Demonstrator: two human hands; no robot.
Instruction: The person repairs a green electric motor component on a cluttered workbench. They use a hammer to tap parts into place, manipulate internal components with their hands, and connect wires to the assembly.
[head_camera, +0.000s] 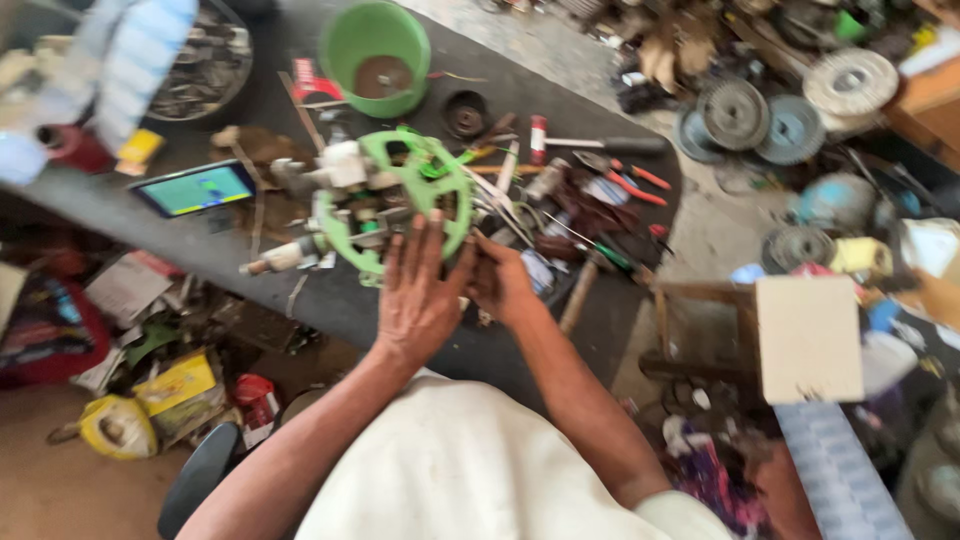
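A green spoked wheel frame (400, 200), round and open-centred with whitish fittings and small parts clustered against it, is seen lying on the dark workbench (300, 290) directly ahead of both hands. The left hand (418, 295) is laid flat, fingers spread, on the frame's near rim, so nothing is grasped by it. The right hand (500, 282) is curled just beside the rim's right edge; whether anything is clenched in it cannot be told. Red-handled pliers (625, 178) lie well to the right.

The green wheel frame (400, 195) looks like smooth plastic. At upper left, the bucket (376, 55) is glossy plastic; the tabletop (300, 110) is matt dark.
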